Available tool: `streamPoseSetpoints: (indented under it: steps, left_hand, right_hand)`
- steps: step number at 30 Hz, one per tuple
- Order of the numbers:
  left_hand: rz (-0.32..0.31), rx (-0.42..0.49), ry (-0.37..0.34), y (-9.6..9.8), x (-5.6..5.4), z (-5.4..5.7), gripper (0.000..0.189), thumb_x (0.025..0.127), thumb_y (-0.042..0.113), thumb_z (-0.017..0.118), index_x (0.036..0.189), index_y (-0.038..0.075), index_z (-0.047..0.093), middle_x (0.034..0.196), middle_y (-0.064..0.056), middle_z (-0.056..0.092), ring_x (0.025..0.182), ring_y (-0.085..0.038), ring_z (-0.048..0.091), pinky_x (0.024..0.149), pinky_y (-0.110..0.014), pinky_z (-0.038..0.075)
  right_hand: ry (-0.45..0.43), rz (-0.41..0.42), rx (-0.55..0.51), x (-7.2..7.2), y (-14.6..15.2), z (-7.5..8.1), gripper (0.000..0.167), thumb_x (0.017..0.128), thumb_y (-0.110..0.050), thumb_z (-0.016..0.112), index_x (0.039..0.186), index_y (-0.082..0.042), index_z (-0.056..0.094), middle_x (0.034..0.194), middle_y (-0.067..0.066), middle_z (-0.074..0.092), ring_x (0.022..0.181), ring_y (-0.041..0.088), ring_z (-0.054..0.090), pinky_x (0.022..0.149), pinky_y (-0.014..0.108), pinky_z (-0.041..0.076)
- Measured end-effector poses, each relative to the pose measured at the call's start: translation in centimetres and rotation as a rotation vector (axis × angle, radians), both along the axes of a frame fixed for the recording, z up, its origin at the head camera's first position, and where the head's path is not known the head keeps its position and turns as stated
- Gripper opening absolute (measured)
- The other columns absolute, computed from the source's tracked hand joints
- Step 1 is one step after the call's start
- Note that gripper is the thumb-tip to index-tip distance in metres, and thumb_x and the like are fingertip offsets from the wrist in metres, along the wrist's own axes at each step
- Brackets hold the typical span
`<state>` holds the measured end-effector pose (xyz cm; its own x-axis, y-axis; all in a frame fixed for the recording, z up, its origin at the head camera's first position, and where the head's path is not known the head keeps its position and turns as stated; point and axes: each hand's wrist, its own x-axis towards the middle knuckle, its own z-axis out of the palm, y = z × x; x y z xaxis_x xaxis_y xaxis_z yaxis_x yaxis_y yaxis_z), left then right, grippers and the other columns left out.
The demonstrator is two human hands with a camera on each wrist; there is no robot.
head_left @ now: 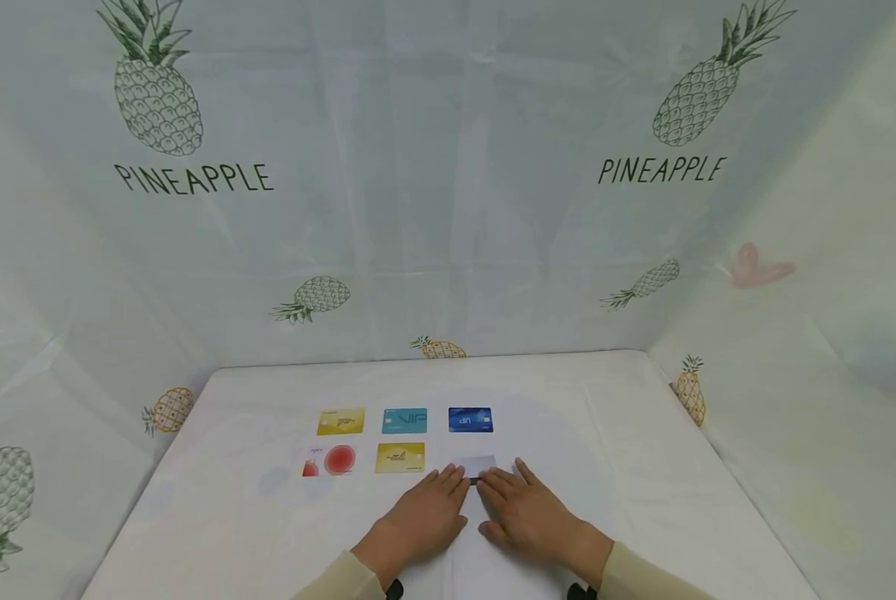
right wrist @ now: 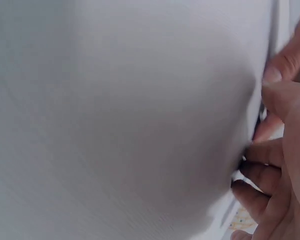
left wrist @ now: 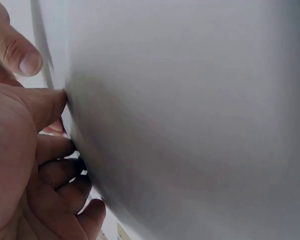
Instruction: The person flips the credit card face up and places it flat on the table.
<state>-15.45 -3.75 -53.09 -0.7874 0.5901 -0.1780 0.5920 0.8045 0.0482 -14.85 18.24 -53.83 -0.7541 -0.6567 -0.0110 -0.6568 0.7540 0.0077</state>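
Observation:
Both hands lie low over the front middle of the white table, fingers stretched forward and tips close together. Between and ahead of them is a silver-grey card with a dark stripe along its near side. My left hand touches the card's near left part with its fingertips. From the other side, my right hand rests its fingertips at the near right part, partly covering it. In the wrist views, the left hand and right hand have their fingertips down on the white surface; the card cannot be made out there.
Left of the silver card lie a yellow card and a white card with a red circle. Behind, a second row holds another yellow card, a teal VIP card and a blue card. Pineapple-printed cloth surrounds the table.

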Motion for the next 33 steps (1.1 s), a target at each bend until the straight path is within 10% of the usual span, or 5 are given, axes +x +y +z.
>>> streamPoseSetpoints:
  steps: [13, 22, 33]
  left_hand:
    - [0.03, 0.029, -0.037, -0.3, -0.3, 0.5, 0.055, 0.106, 0.046, 0.059, 0.153, 0.017, 0.056, 0.162, 0.003, 0.05, 0.154, -0.017, 0.042, 0.125, -0.038, 0.036]
    - [0.127, 0.114, 0.181, -0.2, -2.0, 0.3, 0.053, 0.096, 0.049, 0.075, 0.139, 0.018, 0.068, 0.134, -0.002, 0.067, 0.124, -0.025, 0.057, 0.109, -0.046, 0.049]
    - [0.217, 0.12, 0.221, -0.2, -3.4, -0.8, 0.064, 0.086, 0.064, 0.079, 0.125, 0.013, 0.071, 0.114, -0.005, 0.064, 0.105, -0.026, 0.05, 0.094, -0.047, 0.045]
  right_hand:
    - [0.057, -0.07, -0.059, -2.5, 0.2, 1.4, 0.044, 0.097, -0.045, 0.073, 0.124, -0.01, 0.074, 0.124, 0.004, 0.074, 0.119, 0.028, 0.067, 0.11, 0.066, 0.045]
    - [0.096, -0.098, -0.078, -4.2, 0.0, 1.0, 0.053, 0.09, -0.052, 0.08, 0.12, -0.009, 0.073, 0.116, 0.005, 0.072, 0.103, 0.023, 0.064, 0.094, 0.049, 0.056]
    - [0.003, -0.119, -0.083, -5.3, -0.8, 1.1, 0.059, 0.085, -0.055, 0.083, 0.12, -0.009, 0.072, 0.11, 0.002, 0.065, 0.097, 0.018, 0.056, 0.085, 0.044, 0.053]
